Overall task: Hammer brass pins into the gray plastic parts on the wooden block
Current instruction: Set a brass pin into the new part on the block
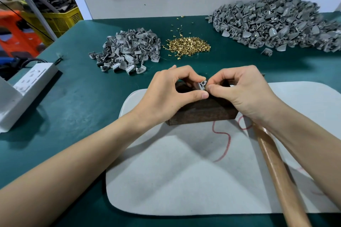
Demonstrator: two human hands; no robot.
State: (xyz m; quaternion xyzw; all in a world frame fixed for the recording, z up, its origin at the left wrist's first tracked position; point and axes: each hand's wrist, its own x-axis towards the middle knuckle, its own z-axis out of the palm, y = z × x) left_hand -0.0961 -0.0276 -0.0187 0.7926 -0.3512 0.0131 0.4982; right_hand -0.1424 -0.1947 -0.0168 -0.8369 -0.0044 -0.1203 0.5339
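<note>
**Left hand (171, 92) and right hand (239, 92) meet on one gray part (201, 85) atop the block (201, 114)**

Our left hand curls round the small plastic part, thumb below and forefinger above, holding it on the dark wooden block. Our right hand pinches at the part's right edge; whether a pin sits between those fingertips we cannot tell.

Nearest us, a smooth wooden hammer handle (276, 167) lies slantwise on a pale felt mat (175, 180), its far end hidden under our right wrist. The block stands on the mat's far end.

Beyond, on the green table (73, 107), lie a small pile (127, 49) of gray parts, a glittering heap of brass pins (188, 45) and a big pile (273, 22) to the right. A white power strip (35, 77) sits to the left.
</note>
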